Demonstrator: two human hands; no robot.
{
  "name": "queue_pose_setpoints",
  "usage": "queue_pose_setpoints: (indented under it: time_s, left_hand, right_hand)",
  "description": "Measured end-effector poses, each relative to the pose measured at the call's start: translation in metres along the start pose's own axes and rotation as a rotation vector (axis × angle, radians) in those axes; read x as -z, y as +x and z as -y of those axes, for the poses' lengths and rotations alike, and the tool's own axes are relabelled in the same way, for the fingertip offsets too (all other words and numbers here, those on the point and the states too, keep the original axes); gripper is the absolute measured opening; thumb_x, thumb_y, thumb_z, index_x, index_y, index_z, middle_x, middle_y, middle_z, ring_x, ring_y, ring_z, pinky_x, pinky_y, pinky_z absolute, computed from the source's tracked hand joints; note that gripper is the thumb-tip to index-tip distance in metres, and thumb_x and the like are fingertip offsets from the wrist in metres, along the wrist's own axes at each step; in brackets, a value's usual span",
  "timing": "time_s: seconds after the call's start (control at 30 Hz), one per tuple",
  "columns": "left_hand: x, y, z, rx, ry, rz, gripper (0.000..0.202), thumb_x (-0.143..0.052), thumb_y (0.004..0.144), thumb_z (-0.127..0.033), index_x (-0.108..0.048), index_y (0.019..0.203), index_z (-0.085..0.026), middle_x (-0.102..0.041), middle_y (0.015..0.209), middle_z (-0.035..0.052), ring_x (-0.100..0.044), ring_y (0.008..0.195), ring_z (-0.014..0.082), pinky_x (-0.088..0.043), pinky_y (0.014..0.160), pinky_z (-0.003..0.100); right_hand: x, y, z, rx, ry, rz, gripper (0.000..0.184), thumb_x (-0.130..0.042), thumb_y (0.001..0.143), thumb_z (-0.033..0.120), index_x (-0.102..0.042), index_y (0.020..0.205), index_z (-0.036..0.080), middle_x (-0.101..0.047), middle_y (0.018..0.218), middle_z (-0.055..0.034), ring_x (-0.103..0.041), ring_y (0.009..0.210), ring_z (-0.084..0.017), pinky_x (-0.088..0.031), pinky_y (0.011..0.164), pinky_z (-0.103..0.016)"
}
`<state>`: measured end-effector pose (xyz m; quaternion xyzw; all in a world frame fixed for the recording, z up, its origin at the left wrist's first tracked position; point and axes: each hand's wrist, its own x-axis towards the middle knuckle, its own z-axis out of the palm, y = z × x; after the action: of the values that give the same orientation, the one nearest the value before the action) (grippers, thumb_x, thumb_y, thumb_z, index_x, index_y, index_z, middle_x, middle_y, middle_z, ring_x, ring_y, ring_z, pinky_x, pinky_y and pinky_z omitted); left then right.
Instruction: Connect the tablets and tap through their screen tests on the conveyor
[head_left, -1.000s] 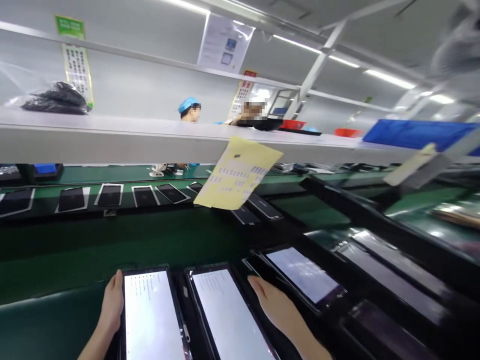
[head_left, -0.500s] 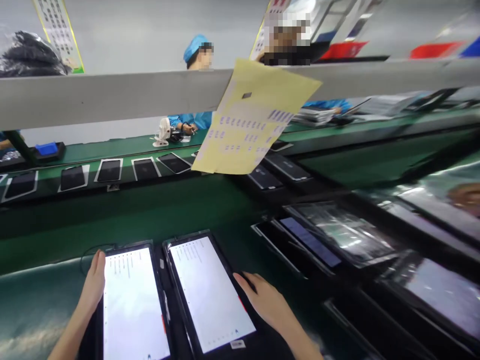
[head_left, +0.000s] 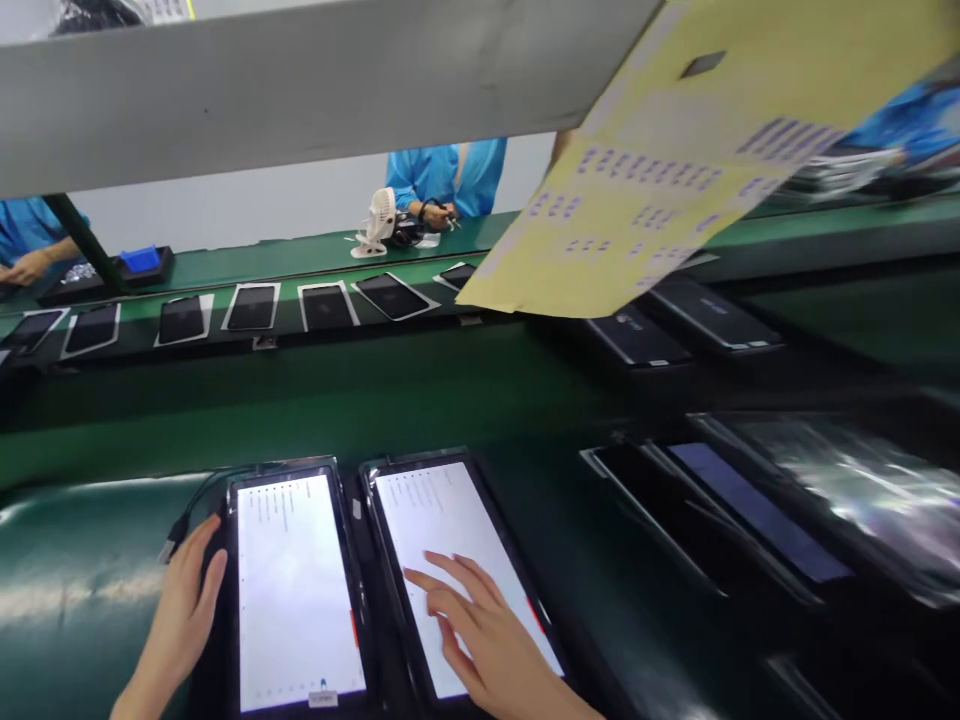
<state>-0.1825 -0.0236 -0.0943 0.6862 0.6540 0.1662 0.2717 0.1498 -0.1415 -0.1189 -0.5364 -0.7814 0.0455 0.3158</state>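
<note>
Two lit tablets lie side by side on the green bench in front of me. My left hand (head_left: 180,615) rests flat against the left edge of the left tablet (head_left: 296,585), near a black cable plug. My right hand (head_left: 480,635) lies on the white screen of the right tablet (head_left: 450,560), fingers spread and fingertips touching the glass. Neither hand holds anything.
More dark tablets (head_left: 750,510) lie to the right. A row of phones (head_left: 251,308) sits on the far conveyor belt. A yellow label sheet (head_left: 675,180) hangs from the grey shelf (head_left: 300,80) overhead. People in blue coats work across the line beside a small white fan (head_left: 379,220).
The view has tilted down. My right hand moved from the right tablet's right edge onto its screen. My left hand stays at the left tablet's edge.
</note>
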Motion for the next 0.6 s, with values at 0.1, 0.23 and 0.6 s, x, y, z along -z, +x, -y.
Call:
queue_pose_setpoints:
  time_s: [0.1,0.23,0.6]
  left_hand:
    - [-0.01,-0.029,0.007,0.019,-0.134,0.07,0.058,-0.03,0.087,-0.061,-0.031,0.136,-0.03,-0.022,0.147,-0.0051,-0.019,0.137,0.0143,-0.012,0.119,0.039]
    - [-0.018,-0.04,-0.001,0.083,-0.203,0.081,0.061,-0.035,0.088,-0.06,-0.015,0.141,-0.035,-0.025,0.146,-0.0042,-0.025,0.135,0.0184,-0.018,0.117,0.042]
    - [-0.013,-0.027,0.023,0.05,-0.14,-0.108,0.077,-0.046,0.078,-0.068,-0.027,0.141,-0.028,-0.051,0.128,0.004,-0.057,0.106,0.0239,-0.053,0.082,0.033]
  right_hand:
    - [0.011,-0.019,-0.02,-0.115,-0.073,-0.108,0.013,-0.039,0.086,0.013,-0.044,0.097,0.017,-0.057,0.116,-0.0005,-0.041,0.117,-0.015,-0.036,0.094,-0.03]
    - [0.017,-0.046,-0.051,-0.53,0.004,-0.257,0.015,-0.038,0.09,0.029,-0.047,0.096,0.018,-0.06,0.111,-0.0019,-0.05,0.108,-0.014,-0.042,0.077,-0.024]
    - [-0.001,-0.072,-0.07,-1.037,0.666,-0.364,0.052,-0.056,0.076,0.056,-0.055,0.111,0.018,-0.054,0.123,-0.0054,-0.049,0.119,-0.017,-0.041,0.098,-0.024]
